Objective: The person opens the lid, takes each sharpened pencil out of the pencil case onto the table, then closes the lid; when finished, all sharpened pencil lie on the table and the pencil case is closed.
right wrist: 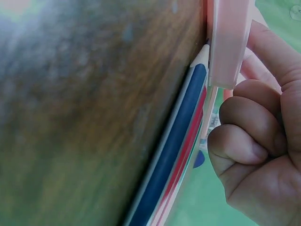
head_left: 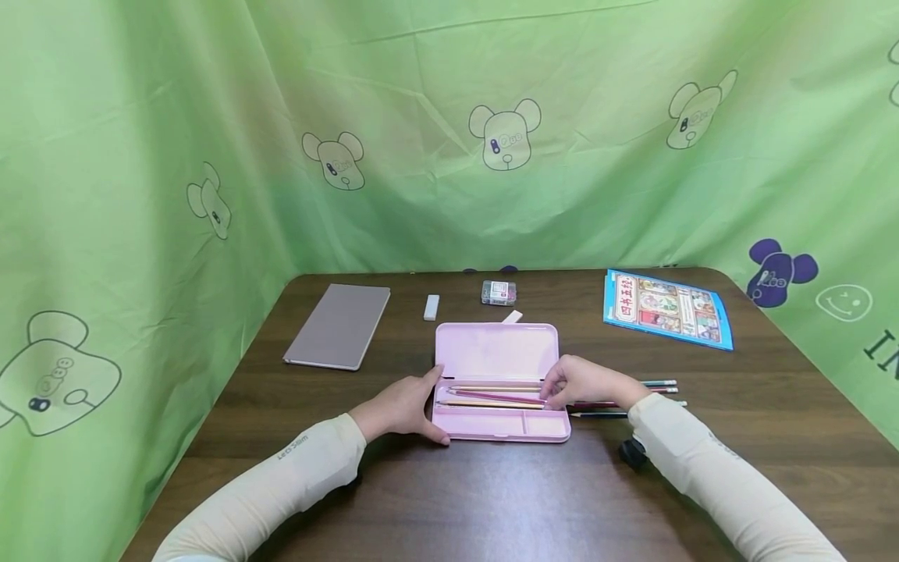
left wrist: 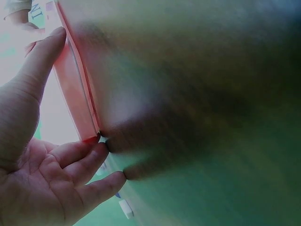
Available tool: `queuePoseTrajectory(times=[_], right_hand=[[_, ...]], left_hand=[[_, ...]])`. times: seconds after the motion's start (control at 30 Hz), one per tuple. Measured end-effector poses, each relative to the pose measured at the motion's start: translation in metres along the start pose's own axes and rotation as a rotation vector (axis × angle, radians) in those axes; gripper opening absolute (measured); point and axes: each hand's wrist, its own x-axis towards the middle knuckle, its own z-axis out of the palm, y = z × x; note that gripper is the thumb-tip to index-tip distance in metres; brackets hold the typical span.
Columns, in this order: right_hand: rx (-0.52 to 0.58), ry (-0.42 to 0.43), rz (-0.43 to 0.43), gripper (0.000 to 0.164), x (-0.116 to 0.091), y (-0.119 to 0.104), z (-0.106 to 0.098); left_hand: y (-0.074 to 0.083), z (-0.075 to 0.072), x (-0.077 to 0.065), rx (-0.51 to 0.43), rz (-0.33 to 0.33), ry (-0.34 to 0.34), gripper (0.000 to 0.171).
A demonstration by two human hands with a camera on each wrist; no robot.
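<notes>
Sleeves [head_left: 281, 468] — pencils [head_left: 495, 397] inside pink case [head_left: 497, 351]

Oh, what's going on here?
A person is at an open pink pencil case on a wooden table. The left hand holds the case's left end, while the right hand reaches in at the right ends of the pencils inside; whether it grips one is hard to tell. More pencils on the table lie to the right of the case, partly behind the right wrist.
</notes>
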Motion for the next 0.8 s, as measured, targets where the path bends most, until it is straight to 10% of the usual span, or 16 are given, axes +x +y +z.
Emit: queuePoseTrajectory(times=[0.8], right_hand=[[0.011,0.047,-0.038,0.012,-0.0047,-0.0033,-0.0028]], left_hand=[[-0.0005,0.0019,0.0007,0.001,0.006,-0.003,0.119]])
